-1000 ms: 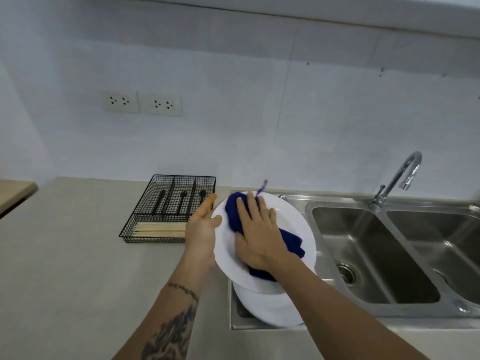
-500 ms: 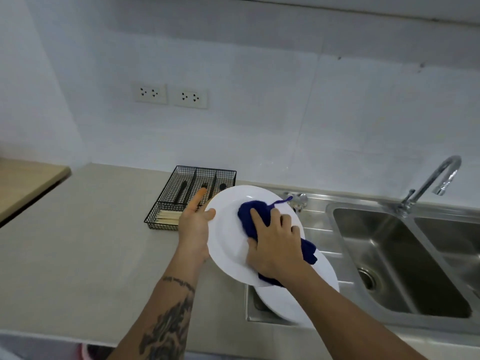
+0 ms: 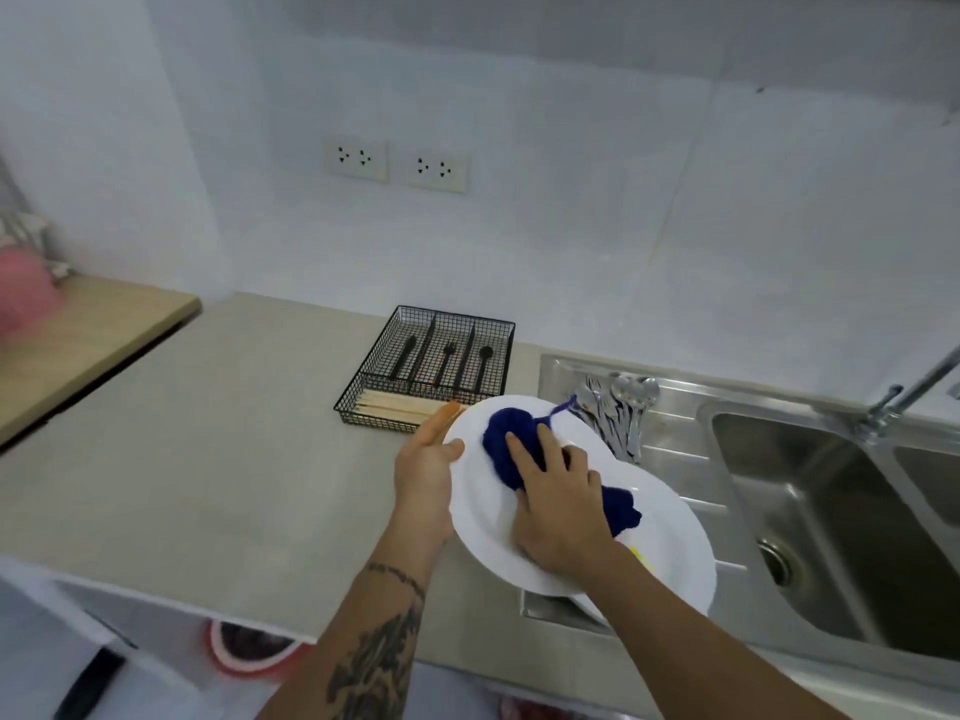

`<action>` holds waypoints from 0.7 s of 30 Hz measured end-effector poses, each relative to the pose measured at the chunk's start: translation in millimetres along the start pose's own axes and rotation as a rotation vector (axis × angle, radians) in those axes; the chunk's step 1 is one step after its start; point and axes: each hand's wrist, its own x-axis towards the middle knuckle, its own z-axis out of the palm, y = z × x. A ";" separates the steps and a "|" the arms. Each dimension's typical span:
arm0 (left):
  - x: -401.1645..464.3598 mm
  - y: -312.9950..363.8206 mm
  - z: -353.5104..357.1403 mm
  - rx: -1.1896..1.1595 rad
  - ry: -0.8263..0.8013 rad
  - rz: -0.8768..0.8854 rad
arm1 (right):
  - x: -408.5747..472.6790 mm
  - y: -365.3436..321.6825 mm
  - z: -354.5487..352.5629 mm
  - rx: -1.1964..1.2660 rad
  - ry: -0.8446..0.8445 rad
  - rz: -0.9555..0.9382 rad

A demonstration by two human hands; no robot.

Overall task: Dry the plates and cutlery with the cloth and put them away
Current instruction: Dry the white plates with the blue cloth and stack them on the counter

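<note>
Head view.
- Plate (image 3: 483, 511): white, held tilted at centre frame, over the bench edge and drainboard (image 3: 670, 459).
- Left hand (image 3: 423, 475): at the plate's 9 o'clock rim, thumb hooked over the face, fingers behind; clamped on the plate.
- Right hand (image 3: 558, 511): fingers spread flat, pressing the cloth (image 3: 511, 441) against the plate face.
- Cloth: dark blue, bunched, from the plate's 12 o'clock to its 4 o'clock.
- Second plate (image 3: 670, 543): white, lying under the first at its 4 o'clock, on the drainboard.
- Cutlery (image 3: 621, 407): silver spoons and forks, heaped on the drainboard at the plate's 1 o'clock.
- Tray (image 3: 431, 363): black wire, on the bench (image 3: 208, 433) at the plate's 11 o'clock; black cutlery and wooden sticks inside.
- Sink (image 3: 831, 511): at 3 o'clock.

Step, as judged: wiping the first plate dry. Next calls for finishing the face, turning to the back, then stowing it; no storage place for plates is visible.

Writing: none readable.
</note>
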 end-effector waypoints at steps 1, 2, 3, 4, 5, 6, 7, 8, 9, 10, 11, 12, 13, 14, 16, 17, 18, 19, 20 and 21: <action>-0.1 -2.4 -4.5 -0.017 0.017 -0.003 | -2.9 -3.0 2.8 0.005 -0.009 -0.083; 0.2 -4.8 -9.6 -0.031 0.035 -0.005 | -4.8 -5.1 4.8 0.013 -0.026 -0.167; 0.1 -7.5 -15.4 -0.037 0.056 -0.011 | -6.1 -6.3 5.9 0.035 -0.056 -0.234; 0.6 -10.3 -21.8 -0.043 0.080 -0.015 | -6.3 -7.1 6.2 0.066 -0.098 -0.278; 0.5 -13.0 -29.2 -0.048 0.106 -0.016 | -6.7 -7.5 7.0 0.093 -0.145 -0.300; 0.0 -15.4 -36.6 -0.053 0.140 -0.015 | -7.0 -7.3 8.5 0.105 -0.189 -0.307; -0.6 -17.4 -43.9 -0.054 0.171 -0.008 | -7.5 -6.7 10.3 0.099 -0.220 -0.304; -1.2 -19.9 -52.0 -0.056 0.199 0.001 | -8.4 -6.6 13.1 0.082 -0.240 -0.295; -1.7 -22.2 -60.3 -0.060 0.224 0.007 | -9.2 -6.5 15.7 0.066 -0.245 -0.280; -1.7 -24.1 -68.7 -0.068 0.251 0.010 | -10.0 -6.1 17.6 0.057 -0.236 -0.258; -1.1 -26.0 -78.0 -0.074 0.284 0.012 | -10.5 -5.7 18.5 0.053 -0.216 -0.235; 0.0 -27.4 -87.5 -0.076 0.321 0.015 | -10.7 -5.3 18.5 0.050 -0.189 -0.215; 0.8 -28.0 -96.3 -0.078 0.357 0.020 | -10.7 -4.7 17.6 0.051 -0.161 -0.198; 1.6 -28.5 -104.8 -0.080 0.390 0.026 | -10.3 -4.2 16.3 0.060 -0.134 -0.185; 1.7 -27.6 -117.9 -0.081 0.431 0.044 | -8.9 -2.0 12.8 0.080 -0.092 -0.162; 0.8 -27.1 -122.6 -0.076 0.448 0.052 | -8.2 -1.2 11.2 0.080 -0.079 -0.155; -0.3 -26.8 -126.3 -0.066 0.463 0.056 | -7.4 -0.5 9.9 0.077 -0.072 -0.149; -2.4 -26.2 -128.6 -0.052 0.481 0.057 | -7.0 -0.2 8.7 0.076 -0.067 -0.143; -3.8 -26.0 -129.8 -0.047 0.495 0.061 | -6.8 0.2 7.8 0.082 -0.066 -0.138; -4.9 -26.5 -130.8 -0.046 0.506 0.067 | -6.9 0.4 7.2 0.092 -0.065 -0.136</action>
